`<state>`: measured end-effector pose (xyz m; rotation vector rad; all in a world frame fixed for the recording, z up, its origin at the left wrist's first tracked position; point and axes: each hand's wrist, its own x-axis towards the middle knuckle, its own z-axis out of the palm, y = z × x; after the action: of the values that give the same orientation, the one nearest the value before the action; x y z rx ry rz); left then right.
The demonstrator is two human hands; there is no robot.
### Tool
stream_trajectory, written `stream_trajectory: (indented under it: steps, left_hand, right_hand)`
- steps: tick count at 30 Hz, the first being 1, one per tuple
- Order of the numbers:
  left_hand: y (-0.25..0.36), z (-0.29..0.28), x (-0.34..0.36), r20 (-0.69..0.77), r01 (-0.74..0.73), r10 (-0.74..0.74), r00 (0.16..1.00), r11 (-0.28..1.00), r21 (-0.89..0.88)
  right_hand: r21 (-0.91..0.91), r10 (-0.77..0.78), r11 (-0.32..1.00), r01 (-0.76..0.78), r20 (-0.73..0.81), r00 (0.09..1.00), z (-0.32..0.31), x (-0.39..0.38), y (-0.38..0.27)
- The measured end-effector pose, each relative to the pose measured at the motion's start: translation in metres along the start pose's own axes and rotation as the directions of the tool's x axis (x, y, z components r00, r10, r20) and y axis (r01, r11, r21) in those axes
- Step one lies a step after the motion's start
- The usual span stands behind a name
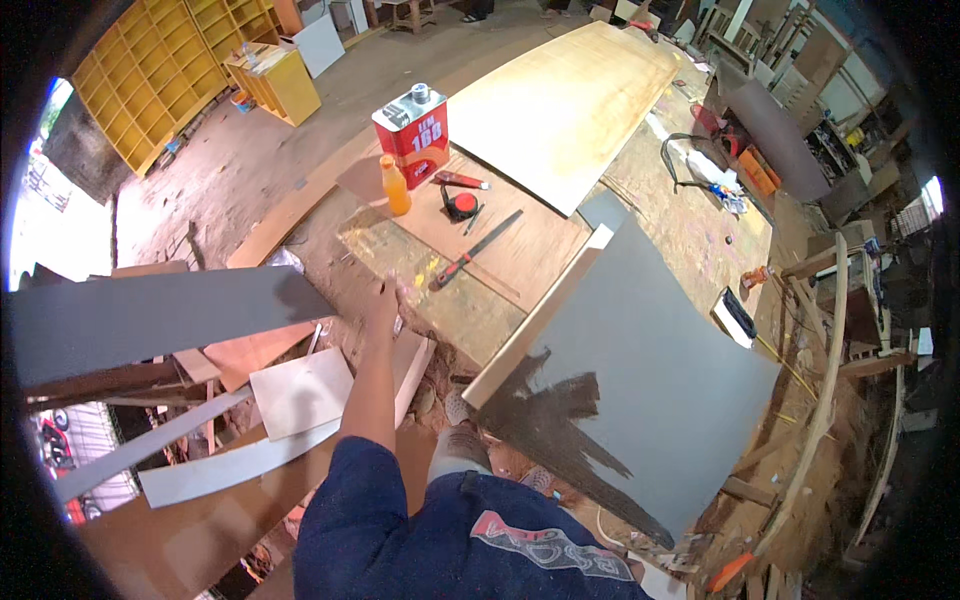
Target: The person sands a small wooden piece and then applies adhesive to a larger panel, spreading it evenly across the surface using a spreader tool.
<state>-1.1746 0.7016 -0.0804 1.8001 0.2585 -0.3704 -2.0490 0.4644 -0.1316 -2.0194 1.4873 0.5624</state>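
My left hand (388,289) hangs low beside the near left corner of the workbench (400,280); it is small and seen edge-on, so its fingers do not show clearly. My right hand is out of view. In front of my body a grey sheet (670,330) lies tilted, with a dark, wet-looking smear (550,405) across its near left part. On the bench are a file (482,247) with a red and black handle, a tape measure (460,204), a red utility knife (461,181), an orange bottle (395,186) and a red metal can (414,145).
A large pale wooden panel (570,105) covers the bench's far part. Grey board (160,315) and white offcuts (300,393) lean at my left. A white and black block (735,318) lies right of the sheet. Yellow shelving (150,75) stands far left.
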Motion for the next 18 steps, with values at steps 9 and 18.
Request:
stream_trajectory:
  steps: [9, 18]
  left_hand:
    - [0.069, 0.071, 0.201, -0.303, -0.377, 0.521, 0.798, 0.824, 0.423]
    - [0.065, 0.044, 0.170, -0.297, -0.090, 0.063, 0.953, 0.993, -0.078]
  right_hand:
    - [0.068, 0.119, 0.991, -0.118, -0.012, 0.993, -0.007, -0.061, -0.093]
    - [0.046, 0.163, 0.986, -0.161, -0.051, 0.985, 0.026, -0.096, -0.040]
